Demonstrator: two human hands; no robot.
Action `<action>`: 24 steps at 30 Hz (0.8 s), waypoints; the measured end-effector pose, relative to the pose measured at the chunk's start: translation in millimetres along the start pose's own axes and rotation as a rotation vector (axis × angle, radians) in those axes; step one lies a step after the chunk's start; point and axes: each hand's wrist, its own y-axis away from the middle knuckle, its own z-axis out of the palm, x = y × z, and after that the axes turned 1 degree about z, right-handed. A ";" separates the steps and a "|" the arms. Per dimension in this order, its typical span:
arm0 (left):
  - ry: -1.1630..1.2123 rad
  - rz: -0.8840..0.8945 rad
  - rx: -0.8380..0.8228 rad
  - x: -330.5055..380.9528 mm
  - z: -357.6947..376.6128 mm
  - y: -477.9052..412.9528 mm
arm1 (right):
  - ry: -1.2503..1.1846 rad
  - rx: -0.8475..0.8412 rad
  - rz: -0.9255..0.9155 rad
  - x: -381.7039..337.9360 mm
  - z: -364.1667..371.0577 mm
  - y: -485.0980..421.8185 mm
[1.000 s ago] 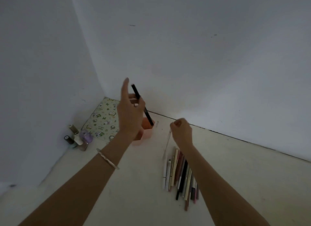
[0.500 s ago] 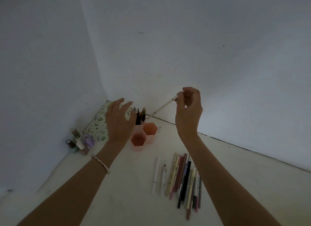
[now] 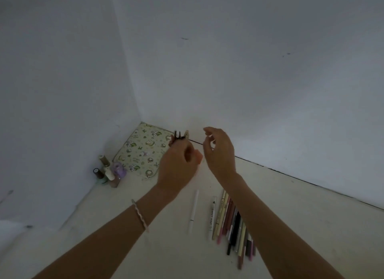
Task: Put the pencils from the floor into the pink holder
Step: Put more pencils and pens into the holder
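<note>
Pencils [image 3: 232, 222] lie lengthwise toward the frame's bottom. The holder [image 3: 199, 158] holds upright pencil tips [image 3: 180, 134]. Left hand [image 3: 178, 166] curled, grip unclear; right hand [image 3: 219, 152] loosely spread, empty.

Matt painted walls [image 3: 249, 70]; smooth pale floor [image 3: 311, 226]; printed cloth mat [image 3: 143, 152]; glossy glass bottles [image 3: 108, 172]; translucent plastic pink holder [image 3: 199, 158]

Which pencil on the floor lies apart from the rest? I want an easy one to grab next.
The thin white pencil, alone on the left. The others lie packed side by side beside the right forearm.
</note>
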 end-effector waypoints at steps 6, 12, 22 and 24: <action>-0.656 -0.160 -0.719 -21.4 59.1 57.1 | 0.041 -0.062 0.185 33.4 -31.3 13.6; -0.643 -0.136 -0.733 -24.9 72.3 67.6 | 0.156 -0.254 0.332 58.3 -43.7 41.2; -0.088 -0.005 -0.175 27.7 36.9 5.2 | 0.491 -0.690 0.393 60.8 -9.4 100.1; -0.013 -0.016 -0.167 24.1 30.4 5.6 | 0.523 -0.742 0.352 59.1 0.1 111.8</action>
